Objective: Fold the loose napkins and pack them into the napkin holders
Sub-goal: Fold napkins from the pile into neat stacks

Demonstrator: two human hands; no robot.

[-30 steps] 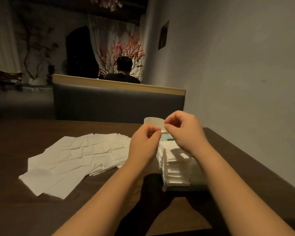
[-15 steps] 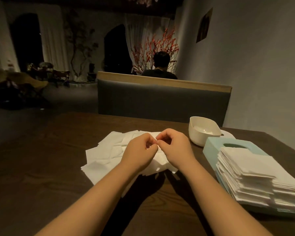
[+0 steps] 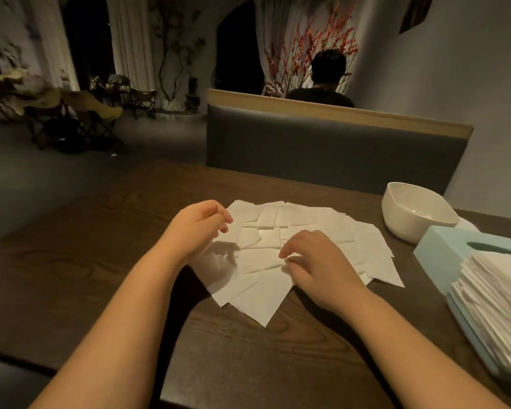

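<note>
The surface (image 3: 248, 358) is dark brown with a swirling wood grain. White loose napkins (image 3: 307, 231) spread near its middle. At its right edge sit a pale blue napkin holder (image 3: 437, 252), a white folded stack (image 3: 496, 305), and a white bowl (image 3: 410, 219). Beyond its far edge, the bench back (image 3: 322, 149) is grey, trimmed tan.

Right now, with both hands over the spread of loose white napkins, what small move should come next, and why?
Probably the right hand pinches up one sheet: its curled fingertips already touch the spread of loose white paper napkins, while the left hand hovers holding nothing.
</note>
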